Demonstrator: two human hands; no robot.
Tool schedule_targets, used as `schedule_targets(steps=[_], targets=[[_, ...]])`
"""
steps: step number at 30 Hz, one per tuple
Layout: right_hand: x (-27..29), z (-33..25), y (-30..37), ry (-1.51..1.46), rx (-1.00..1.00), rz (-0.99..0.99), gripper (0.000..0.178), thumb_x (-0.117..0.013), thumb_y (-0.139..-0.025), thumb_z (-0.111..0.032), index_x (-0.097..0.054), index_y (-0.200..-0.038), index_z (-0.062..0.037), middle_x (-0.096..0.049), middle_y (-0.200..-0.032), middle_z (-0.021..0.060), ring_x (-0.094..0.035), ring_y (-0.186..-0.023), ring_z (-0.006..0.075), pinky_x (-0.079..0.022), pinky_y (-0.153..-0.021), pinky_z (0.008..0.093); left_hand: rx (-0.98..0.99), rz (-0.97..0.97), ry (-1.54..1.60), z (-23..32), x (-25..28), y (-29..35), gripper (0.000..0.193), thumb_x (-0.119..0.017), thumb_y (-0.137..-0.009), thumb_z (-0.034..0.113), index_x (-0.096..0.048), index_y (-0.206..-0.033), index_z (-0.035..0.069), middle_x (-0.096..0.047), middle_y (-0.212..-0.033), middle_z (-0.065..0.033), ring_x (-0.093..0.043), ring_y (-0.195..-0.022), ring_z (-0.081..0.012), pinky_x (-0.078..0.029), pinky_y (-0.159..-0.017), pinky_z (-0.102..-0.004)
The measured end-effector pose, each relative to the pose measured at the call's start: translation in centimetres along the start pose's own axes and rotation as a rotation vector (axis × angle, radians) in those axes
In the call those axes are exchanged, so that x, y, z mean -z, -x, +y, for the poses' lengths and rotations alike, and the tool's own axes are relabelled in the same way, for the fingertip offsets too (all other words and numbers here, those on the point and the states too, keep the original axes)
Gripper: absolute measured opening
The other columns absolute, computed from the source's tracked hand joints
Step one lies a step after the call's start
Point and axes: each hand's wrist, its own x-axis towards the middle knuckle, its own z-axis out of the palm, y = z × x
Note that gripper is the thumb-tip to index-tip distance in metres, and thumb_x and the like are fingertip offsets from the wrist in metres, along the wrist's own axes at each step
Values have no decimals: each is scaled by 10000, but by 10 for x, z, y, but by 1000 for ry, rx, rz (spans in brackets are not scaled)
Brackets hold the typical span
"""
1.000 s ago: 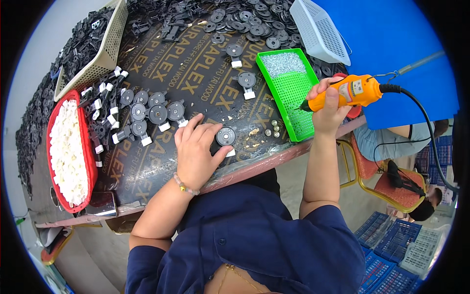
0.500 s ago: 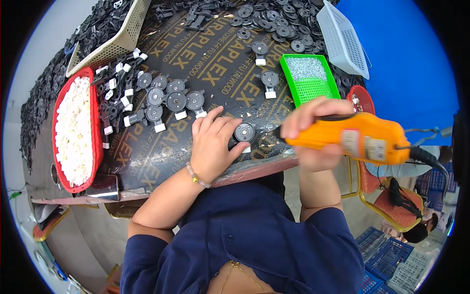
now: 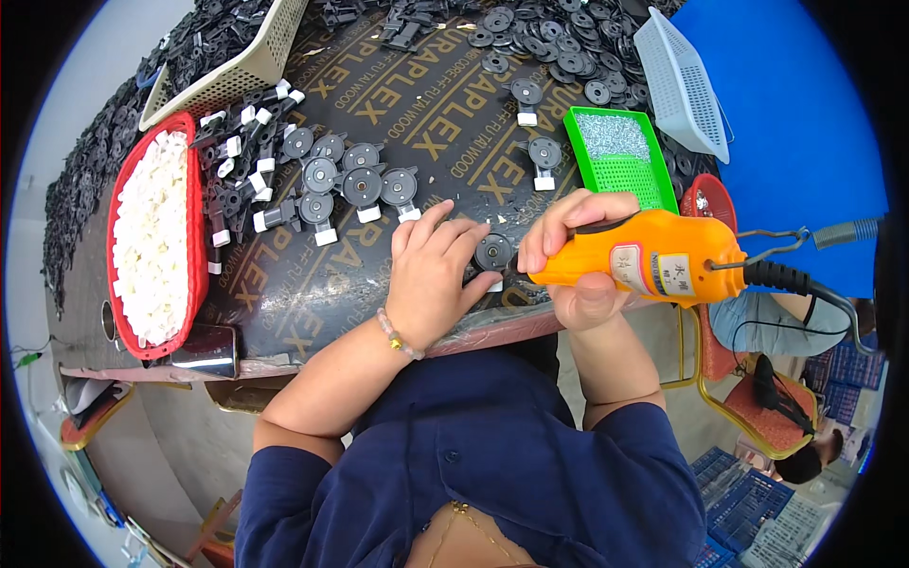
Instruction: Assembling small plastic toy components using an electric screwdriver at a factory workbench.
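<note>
My left hand point(image 3: 431, 275) lies on the dark table near its front edge, thumb and fingers closed around the side of a round black plastic part point(image 3: 493, 251) with a white end piece. My right hand point(image 3: 582, 256) grips an orange electric screwdriver point(image 3: 653, 256) with a black cord, held sideways. Its dark nose is close to the right side of the round part; whether the bit touches it I cannot tell. Beyond my left hand, several similar assembled parts point(image 3: 362, 186) with white ends lie in a cluster. Another such part point(image 3: 544, 153) lies apart, beside the green tray.
A green tray point(image 3: 615, 182) of small silvery screws and a red bowl point(image 3: 724, 204) are at the right. At the left, a red basket point(image 3: 196, 241) holds white pieces. Beige point(image 3: 232, 80) and white point(image 3: 677, 85) baskets stand farther back, near piles of black parts point(image 3: 559, 47).
My right hand has brought the screwdriver leftward, closer to the round part. My left hand stays at the part. The whole view has shifted slightly.
</note>
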Motion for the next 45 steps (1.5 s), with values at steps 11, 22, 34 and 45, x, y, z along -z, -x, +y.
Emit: schedule_targets(steps=[11, 22, 34, 45], targets=[[4, -3, -1, 21, 29, 2, 611, -746, -896, -558, -450, -1148, -86, -518, -907, 98, -599, -715, 197, -560, -635, 330, -39, -5, 27, 2, -1, 0, 462, -850, -730, 250, -728, -1166, 155, -651, -1223, -37, -514, -1312, -290, -355, -1047, -477], [3, -8, 1, -2, 46, -18, 655, -738, -875, -607, -446, -1162, -96, -518, -914, 86, -599, -725, 199, -557, -638, 341, -38, 66, 85, 3, 2, -2, 333, -843, -736, 214, -758, -1054, 169, -660, -1150, -5, -524, -1310, -287, -355, -1029, -462], [3, -17, 4, -86, 107, -31, 651, -695, -897, -634, -452, -1184, -102, -517, -909, 80, -600, -716, 198, -550, -630, 351, -18, 41, 260, -3, 0, 1, 164, -840, -749, 151, -786, -904, 165, -673, -1068, 20, -528, -1311, -279, -337, -1047, -462], [8, -3, -1, 5, 32, -18, 654, -711, -891, -624, -455, -1171, -92, -513, -905, 86, -596, -705, 192, -557, -624, 334, 20, -48, 76, 0, -2, 1, 661, -876, -727, 256, -650, -1329, 102, -674, -1260, -52, -489, -1378, -300, -325, -1090, -476]])
